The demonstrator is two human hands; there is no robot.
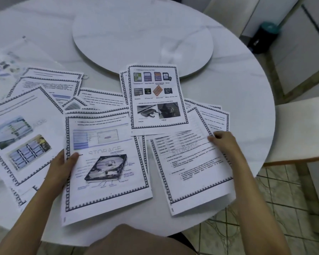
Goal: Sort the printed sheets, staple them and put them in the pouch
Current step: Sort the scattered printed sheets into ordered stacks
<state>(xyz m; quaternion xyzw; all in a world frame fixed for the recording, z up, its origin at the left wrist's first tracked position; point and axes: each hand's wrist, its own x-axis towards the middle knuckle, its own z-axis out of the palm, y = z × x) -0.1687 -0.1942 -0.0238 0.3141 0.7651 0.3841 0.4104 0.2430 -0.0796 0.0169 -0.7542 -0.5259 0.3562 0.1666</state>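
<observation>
On the round table [228,70], the hard-drive sheet [107,162] lies long axis near-to-far (heading far), left hand [63,166] pinching its left edge, while the right hand [223,142] grips the right-hand text sheet [191,172] by its right edge.

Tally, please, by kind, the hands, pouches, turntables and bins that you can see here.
Hands: 2, left hand pinching the hard-drive sheet, right hand pinching the text sheet
Clear pouch: 1
Turntable: 1
Teal-lidded bin: 1
Total: 5
</observation>
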